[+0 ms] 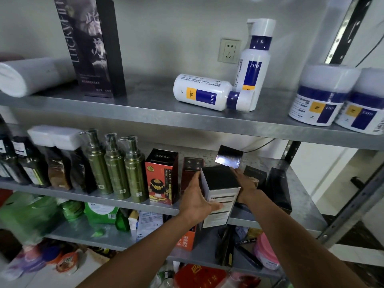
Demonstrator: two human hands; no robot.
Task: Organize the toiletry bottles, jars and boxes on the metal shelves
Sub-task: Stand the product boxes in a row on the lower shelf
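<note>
Both hands hold a tall box with a black top and white front (220,188) at the front edge of the middle shelf (124,199). My left hand (197,199) grips its left side, thumb across the white front. My right hand (244,182) holds its right side from behind. A red and black box (161,177) and a dark red box (190,173) stand just left of it. Three olive pump bottles (116,165) stand further left. On the top shelf (145,112) one white EHD bottle (204,92) lies on its side against an upright one (254,65).
Two white jars (320,98) sit at the top shelf's right end, a tall dark box (93,48) and a white roll (22,77) at its left. Dark boxes (278,188) stand right of my hands. The lower shelves hold green bottles, packets and boxes. A metal upright (353,202) rises on the right.
</note>
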